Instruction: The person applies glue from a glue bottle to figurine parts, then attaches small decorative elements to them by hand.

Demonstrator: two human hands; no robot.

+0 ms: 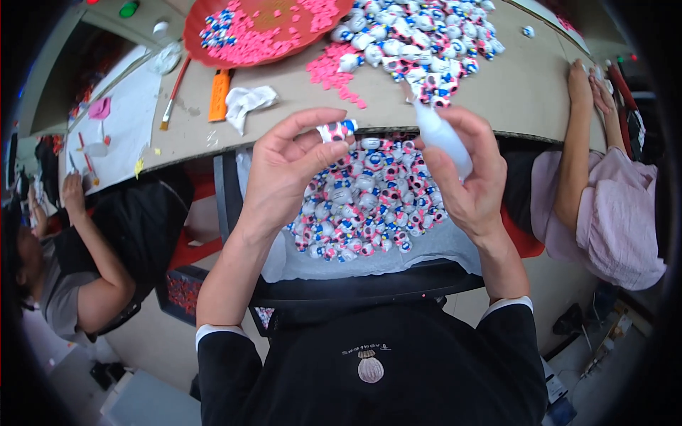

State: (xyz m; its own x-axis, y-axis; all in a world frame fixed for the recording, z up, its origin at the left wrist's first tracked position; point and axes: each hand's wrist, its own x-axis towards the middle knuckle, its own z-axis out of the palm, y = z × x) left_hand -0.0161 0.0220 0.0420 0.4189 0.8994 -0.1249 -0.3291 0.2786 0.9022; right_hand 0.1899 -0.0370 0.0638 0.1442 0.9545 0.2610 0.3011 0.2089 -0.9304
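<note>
Between the thumb and fingers of my left hand (288,156) is a small white figurine (337,130) with blue, pink and dark markings. My right hand (472,167) is wrapped round a translucent white squeeze bottle (442,135), its thin nozzle tilted up toward the far left. The two hands are apart, the bottle not touching the figurine. Below them a black tray (369,290) lined with pale paper holds many similar figurines (366,195). On the table beyond lies a big heap of white figurines (415,39), with small pink pieces (330,71) scattered beside it.
A red round basin (245,61) holds pink pieces and a few figurines. Near it lie an orange-handled cutter (219,96), a crumpled white cloth (249,103) and a paintbrush (175,96). Co-workers sit on both sides; one person's forearm (574,149) rests by the table's right edge.
</note>
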